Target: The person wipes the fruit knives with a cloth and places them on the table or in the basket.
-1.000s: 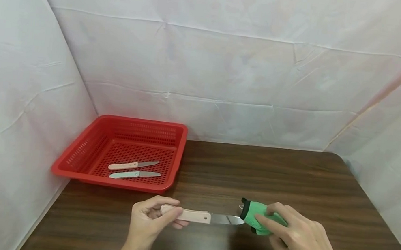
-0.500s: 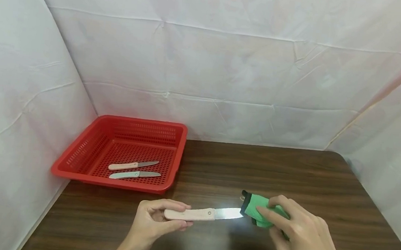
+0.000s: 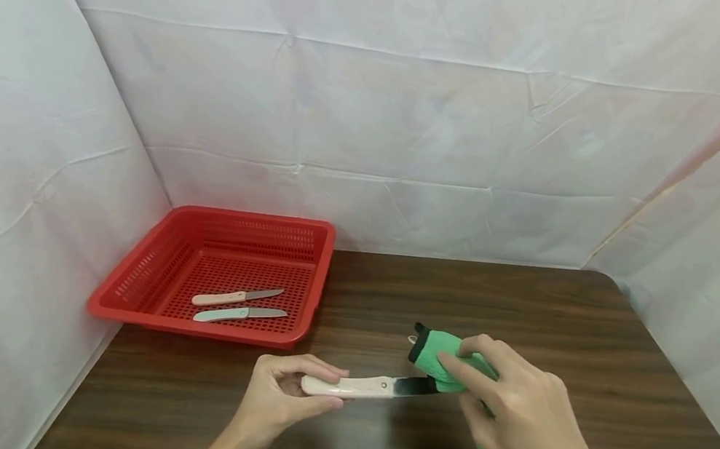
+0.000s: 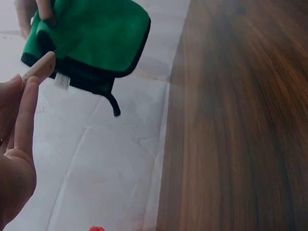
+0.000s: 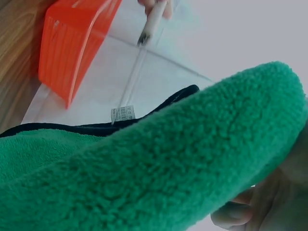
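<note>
My left hand (image 3: pixel 283 396) pinches the pale pink handle of a small knife (image 3: pixel 356 386) between thumb and fingers, its blade pointing right. In the head view the blade looks dark, and its tip is hidden at a green cloth (image 3: pixel 438 353) with black edging. My right hand (image 3: pixel 512 409) grips that folded cloth, thumb and fingers pinching it around the blade's end. Up close in the right wrist view, the fluffy green cloth (image 5: pixel 168 163) fills much of the frame. The left wrist view has the knife handle (image 4: pixel 42 67) in front of the cloth (image 4: pixel 101 38).
A red plastic basket (image 3: pixel 321 279) stands at the back left of the brown wooden table (image 3: pixel 458 293). Inside lie a pink-handled knife (image 3: pixel 220 298) and a pale green-handled knife (image 3: pixel 222 314). Whitish sheets (image 3: pixel 379 109) hang around the table's back and sides.
The right hand with the cloth has shifted left and slightly up, covering more of the blade. The left hand has moved a little right with the knife, whose blade went from bright to dark.
</note>
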